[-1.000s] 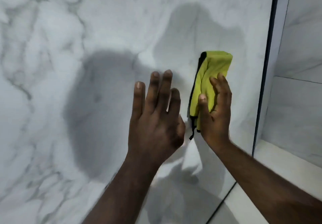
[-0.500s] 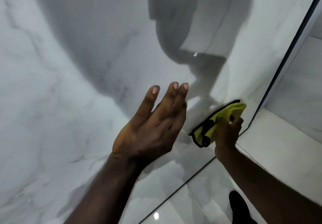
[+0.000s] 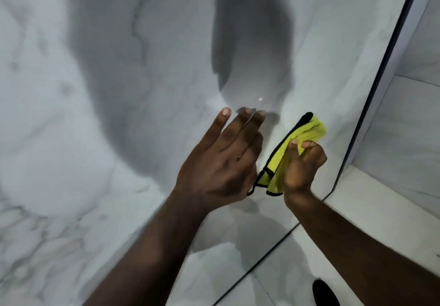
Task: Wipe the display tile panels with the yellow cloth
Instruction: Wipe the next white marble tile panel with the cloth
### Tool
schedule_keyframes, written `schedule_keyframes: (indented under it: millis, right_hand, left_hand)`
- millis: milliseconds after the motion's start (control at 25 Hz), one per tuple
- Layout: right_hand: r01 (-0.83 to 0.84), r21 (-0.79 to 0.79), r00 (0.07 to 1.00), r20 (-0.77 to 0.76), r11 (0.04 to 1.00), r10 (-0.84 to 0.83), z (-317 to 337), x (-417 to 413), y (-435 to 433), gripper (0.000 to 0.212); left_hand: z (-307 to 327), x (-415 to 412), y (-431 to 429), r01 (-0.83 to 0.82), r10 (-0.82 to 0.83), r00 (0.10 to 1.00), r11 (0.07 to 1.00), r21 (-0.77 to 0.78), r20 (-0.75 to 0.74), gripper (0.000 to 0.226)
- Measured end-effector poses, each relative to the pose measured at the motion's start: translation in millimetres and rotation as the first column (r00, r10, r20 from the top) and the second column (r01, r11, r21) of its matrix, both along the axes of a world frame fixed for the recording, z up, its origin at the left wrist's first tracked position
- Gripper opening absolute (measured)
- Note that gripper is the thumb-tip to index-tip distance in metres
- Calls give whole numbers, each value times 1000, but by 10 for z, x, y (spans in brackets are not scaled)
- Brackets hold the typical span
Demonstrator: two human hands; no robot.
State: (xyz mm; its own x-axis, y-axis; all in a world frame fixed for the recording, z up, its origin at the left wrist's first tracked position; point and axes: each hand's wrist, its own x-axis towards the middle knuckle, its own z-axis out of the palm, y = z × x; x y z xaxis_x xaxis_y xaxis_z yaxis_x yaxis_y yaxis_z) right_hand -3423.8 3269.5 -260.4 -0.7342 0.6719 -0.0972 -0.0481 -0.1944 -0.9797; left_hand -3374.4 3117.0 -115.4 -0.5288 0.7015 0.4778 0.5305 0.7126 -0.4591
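Note:
A glossy white marble tile panel (image 3: 100,139) fills most of the head view. My right hand (image 3: 302,165) grips a folded yellow cloth (image 3: 297,139) with black trim against the panel's lower right part, fingers curled round the fabric. My left hand (image 3: 223,158) is just left of the cloth, fingers straight and spread, held at the panel surface and holding nothing. Shadows of my head and arms fall on the tile.
A dark metal frame edge (image 3: 371,96) bounds the panel on the right. Beyond it stands another white tile panel (image 3: 409,120) above a white ledge (image 3: 381,210). A dark seam (image 3: 257,267) runs along the panel's bottom. A black shoe tip (image 3: 325,293) shows below.
My right hand carried the cloth from the panel's middle down to its lower right corner, then slightly back up. My view tilted downward. My left hand stayed open beside it.

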Motion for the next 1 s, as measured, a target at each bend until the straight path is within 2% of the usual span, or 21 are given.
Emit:
schedule_keyframes:
  millis: [40, 80, 160, 240, 280, 360, 400, 440, 480, 520, 560, 600, 640, 680, 720, 760, 840, 880, 920, 960, 1000]
  right_hand:
    - [-6, -49, 996, 91, 999, 11, 214, 18, -36, 24]
    - [-14, -53, 994, 112, 998, 20, 417, 42, -118, 26]
    - [-51, 284, 974, -196, 957, 110, 853, 268, -290, 28]
    - [17, 490, 897, -393, 872, 203, 1137, 351, -407, 29]
    - [38, 469, 903, -395, 882, 171, 1285, 289, -413, 32]
    - [58, 271, 952, -304, 961, 28, 1653, 308, -524, 44]
    - [62, 273, 954, -299, 960, 24, 1825, 429, -661, 48]
    - [99, 412, 912, -402, 906, 83, 1927, 600, -823, 48]
    - [138, 585, 844, -492, 799, 214, 1961, 762, -963, 45]
    - [153, 710, 777, -516, 687, 360, 1972, 855, -1050, 41]
    - [194, 768, 738, -524, 610, 425, 1991, 836, -1044, 38]
    - [216, 748, 754, -536, 627, 380, 2016, 769, -1012, 37]
    - [195, 660, 812, -524, 725, 258, 2048, 693, -988, 37]
    - [148, 493, 889, -446, 857, 103, 2126, 655, -994, 39]
    - [115, 375, 936, -350, 920, 25, 2207, 681, -1045, 42]
    - [117, 395, 930, -365, 911, 39, 2244, 757, -1120, 44]
    - [191, 698, 803, -516, 690, 299, 2150, 957, -1302, 44]
    - [239, 780, 724, -540, 578, 429, 2046, 934, -1303, 42]
    - [281, 789, 691, -561, 546, 456, 2003, 835, -1227, 40]
    - [297, 743, 729, -582, 600, 361, 1956, 687, -1145, 39]
    - [256, 616, 801, -567, 745, 193, 1925, 562, -1088, 40]
  left_hand:
    - [80, 102, -29, -31, 31, 1000, 998, 53, -1, 41]
    - [158, 205, -90, -68, 71, 997, 993, 94, -33, 44]
    - [331, 423, -300, -130, 149, 980, 981, 142, -132, 53]
    - [560, 612, -558, -159, 196, 954, 973, 169, -227, 62]
    - [666, 685, -682, -166, 208, 944, 970, 177, -255, 65]
    - [863, 876, -968, -194, 245, 918, 963, 187, -312, 67]
    - [930, 967, -1095, -214, 270, 901, 958, 192, -341, 68]
    - [980, 1058, -1209, -231, 292, 886, 952, 202, -361, 69]
    - [1010, 1144, -1313, -244, 308, 878, 947, 209, -366, 71]
    - [1021, 1218, -1409, -247, 311, 880, 945, 215, -359, 73]
    - [1016, 1271, -1493, -232, 298, 888, 948, 219, -351, 74]
    - [1006, 1303, -1573, -206, 275, 895, 953, 222, -352, 75]
    - [989, 1336, -1665, -179, 251, 897, 959, 222, -363, 75]
    - [964, 1363, -1733, -160, 234, 895, 963, 217, -379, 75]
    - [948, 1377, -1776, -148, 222, 892, 966, 211, -394, 75]
    - [946, 1383, -1797, -140, 213, 890, 969, 204, -403, 75]
    - [962, 1362, -1780, -147, 218, 889, 969, 199, -402, 70]
    - [968, 1344, -1757, -167, 236, 886, 965, 201, -399, 68]
    - [978, 1332, -1732, -183, 253, 881, 962, 205, -400, 64]
    - [983, 1313, -1695, -189, 261, 876, 960, 208, -406, 61]
    - [972, 1286, -1642, -193, 264, 873, 959, 207, -411, 59]
